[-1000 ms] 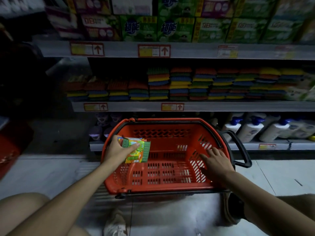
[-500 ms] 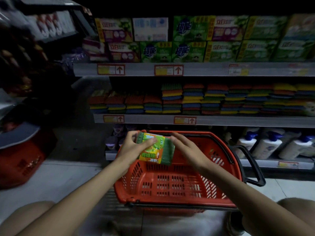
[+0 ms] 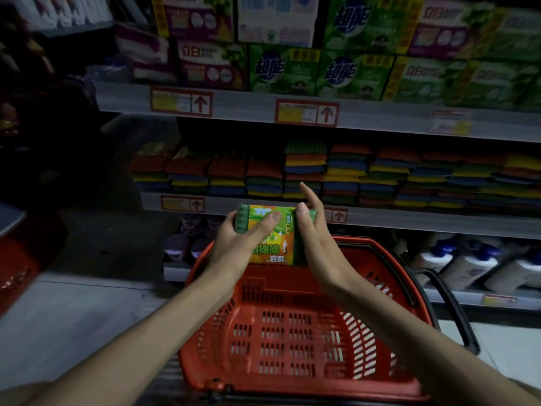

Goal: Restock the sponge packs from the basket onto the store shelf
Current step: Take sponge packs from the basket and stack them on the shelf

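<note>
Sponge pack (image 3: 270, 238) was up between our hands, over the red basket (image 3: 292, 332) and before the shelf (image 3: 234, 205) of stacked sponges (image 3: 351, 174). Our left hand (image 3: 234, 244) gripped its left end, thumb curled across the label; our right hand (image 3: 317, 244) pinched the right end, fingers nearly straight.

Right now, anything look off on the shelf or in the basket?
Nothing spilled or damaged. The sponge pack, held by left hand and right hand, looks print-upside-down to the camera. Sponge stacks at the left end of the shelf sit lower than the rest.
</note>
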